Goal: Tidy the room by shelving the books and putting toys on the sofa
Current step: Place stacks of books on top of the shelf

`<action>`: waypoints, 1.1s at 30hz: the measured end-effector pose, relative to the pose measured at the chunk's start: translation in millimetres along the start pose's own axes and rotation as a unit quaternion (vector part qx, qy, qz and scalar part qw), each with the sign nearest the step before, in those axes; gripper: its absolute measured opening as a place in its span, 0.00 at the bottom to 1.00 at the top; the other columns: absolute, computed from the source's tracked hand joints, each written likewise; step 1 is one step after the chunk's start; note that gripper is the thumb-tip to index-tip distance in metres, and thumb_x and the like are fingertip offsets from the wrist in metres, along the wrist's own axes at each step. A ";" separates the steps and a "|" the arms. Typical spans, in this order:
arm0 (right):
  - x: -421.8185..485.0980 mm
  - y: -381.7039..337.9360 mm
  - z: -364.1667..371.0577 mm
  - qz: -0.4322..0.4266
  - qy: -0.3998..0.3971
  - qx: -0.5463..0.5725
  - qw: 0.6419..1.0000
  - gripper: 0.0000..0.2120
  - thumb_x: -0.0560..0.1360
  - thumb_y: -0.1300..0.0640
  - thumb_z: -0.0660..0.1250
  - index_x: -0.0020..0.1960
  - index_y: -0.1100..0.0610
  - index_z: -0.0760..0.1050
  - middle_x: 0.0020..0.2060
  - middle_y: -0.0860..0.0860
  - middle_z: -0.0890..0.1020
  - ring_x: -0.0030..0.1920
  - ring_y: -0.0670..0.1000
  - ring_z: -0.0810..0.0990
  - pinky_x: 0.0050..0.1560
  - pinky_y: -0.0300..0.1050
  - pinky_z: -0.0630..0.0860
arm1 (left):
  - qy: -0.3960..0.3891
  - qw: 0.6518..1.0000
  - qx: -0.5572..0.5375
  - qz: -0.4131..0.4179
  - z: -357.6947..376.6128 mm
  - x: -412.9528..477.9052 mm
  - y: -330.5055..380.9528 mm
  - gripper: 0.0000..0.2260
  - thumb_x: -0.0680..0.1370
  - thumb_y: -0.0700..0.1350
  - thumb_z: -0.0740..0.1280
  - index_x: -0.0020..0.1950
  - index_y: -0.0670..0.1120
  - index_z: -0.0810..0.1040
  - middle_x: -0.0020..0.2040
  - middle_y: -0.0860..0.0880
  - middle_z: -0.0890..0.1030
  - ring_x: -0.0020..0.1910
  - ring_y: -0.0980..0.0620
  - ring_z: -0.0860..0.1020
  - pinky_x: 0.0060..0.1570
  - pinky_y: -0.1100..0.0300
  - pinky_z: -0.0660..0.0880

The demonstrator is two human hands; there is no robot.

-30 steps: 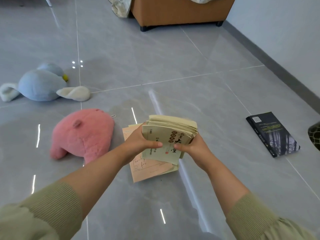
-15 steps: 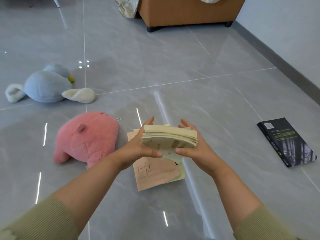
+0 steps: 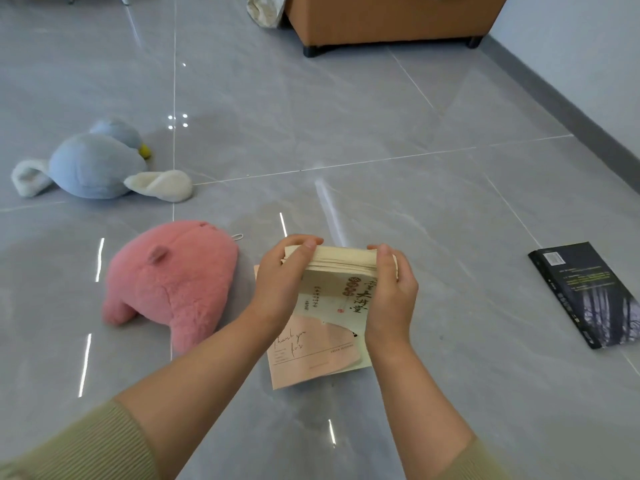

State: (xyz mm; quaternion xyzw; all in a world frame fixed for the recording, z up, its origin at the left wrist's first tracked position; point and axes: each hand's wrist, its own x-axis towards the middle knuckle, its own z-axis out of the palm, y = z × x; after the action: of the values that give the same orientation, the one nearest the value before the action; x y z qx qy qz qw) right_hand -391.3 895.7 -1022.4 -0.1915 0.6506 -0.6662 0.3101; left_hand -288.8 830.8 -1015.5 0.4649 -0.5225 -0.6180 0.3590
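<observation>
Both my hands hold a cream paperback book with dark calligraphy on its cover, tilted above the floor. My left hand grips its left edge with fingers curled over the page block. Its right edge is gripped by my right hand. Under it a pink booklet with handwriting lies flat on the tiles. A pink plush toy lies just left of my hands. Farther left and back lies a blue and white plush toy. A black book lies on the floor at the right.
The brown sofa base stands at the far top, with a pale cloth hanging beside it. A grey wall with a dark skirting runs along the right. Glossy grey floor tiles stretch between me and the sofa.
The cream book has been turned from lying flat between my hands to cover facing me, with both hands now curled over its top edge. The view shifted slightly.
</observation>
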 end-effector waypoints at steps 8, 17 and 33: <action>21.0 -10.4 -13.2 0.019 -0.047 0.015 0.999 0.16 0.69 0.51 0.56 0.38 0.59 0.79 0.33 0.52 0.81 0.35 0.49 0.78 0.32 0.38 0.73 | -0.068 0.998 0.002 0.001 -3.9 -1.7 4.0 0.18 0.74 0.58 0.55 0.57 0.57 0.79 0.49 0.54 0.82 0.49 0.54 0.80 0.48 0.59 0.74; 9.4 -19.8 6.7 0.018 -0.020 0.013 1.000 0.21 0.70 0.47 0.55 0.29 0.61 0.73 0.26 0.52 0.74 0.27 0.46 0.72 0.26 0.34 0.68 | -0.001 0.999 0.008 0.047 -10.1 -7.0 6.4 0.13 0.71 0.50 0.60 0.49 0.52 0.82 0.40 0.52 0.83 0.40 0.56 0.78 0.40 0.67 0.74; 24.0 16.6 -53.9 0.032 -0.295 -0.257 0.920 0.26 0.67 0.62 0.76 0.58 0.43 0.71 0.51 0.36 0.78 0.54 0.37 0.75 0.46 0.23 0.70 | 0.042 0.998 0.047 0.011 -5.9 0.6 1.6 0.16 0.74 0.48 0.64 0.25 0.49 0.69 0.28 0.53 0.66 0.29 0.55 0.64 0.31 0.62 0.61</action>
State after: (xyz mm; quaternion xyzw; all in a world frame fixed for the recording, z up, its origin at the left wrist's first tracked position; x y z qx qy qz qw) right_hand -441.6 920.7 -1046.6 -0.4312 0.6842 -0.3797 0.4492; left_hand -283.4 828.1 -1014.2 0.5007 -0.5410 -0.5685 0.3653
